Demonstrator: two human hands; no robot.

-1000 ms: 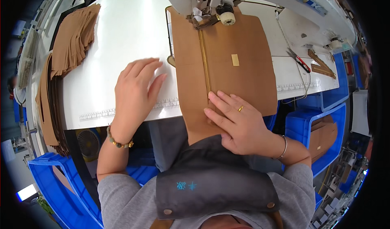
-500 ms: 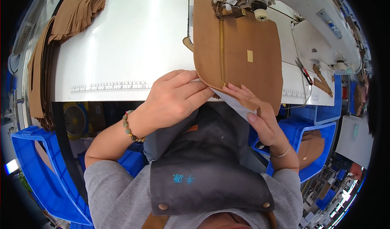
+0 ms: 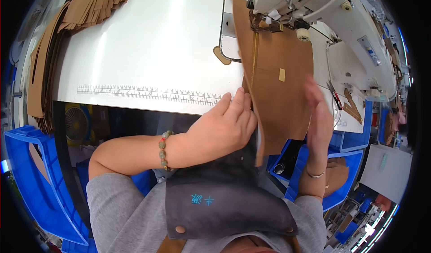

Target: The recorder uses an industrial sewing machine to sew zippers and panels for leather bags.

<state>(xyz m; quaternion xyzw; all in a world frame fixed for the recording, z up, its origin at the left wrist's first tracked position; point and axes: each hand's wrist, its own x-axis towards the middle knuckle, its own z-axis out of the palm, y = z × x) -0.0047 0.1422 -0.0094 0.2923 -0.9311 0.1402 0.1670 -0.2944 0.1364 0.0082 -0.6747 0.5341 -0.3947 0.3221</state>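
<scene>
A brown leather-like panel (image 3: 292,100) lies under the needle area of a white sewing machine (image 3: 305,4). A golden strip like a zipper (image 3: 254,55) runs along it, and a small pale yellow tab (image 3: 282,75) sits on its face. The panel's left side stands folded up on edge and reaches past the table front toward my apron. My left hand (image 3: 226,123) is closed against that raised edge, fingers together; its thumb is hidden. By the panel's right edge my right hand (image 3: 318,114) is raised, fingers stretched out and slightly blurred, holding nothing.
The white table (image 3: 148,51) has a printed ruler along its front. Brown pieces (image 3: 92,8) are stacked at far left. Scissors (image 3: 334,93) and a brown angled piece (image 3: 352,105) lie at right. Blue crates (image 3: 42,185) stand below on both sides, near a yellow fan (image 3: 77,124).
The panel's left side has turned up on edge. My left hand has moved right and down along with it. My right hand has let go of the lower edge and moved right.
</scene>
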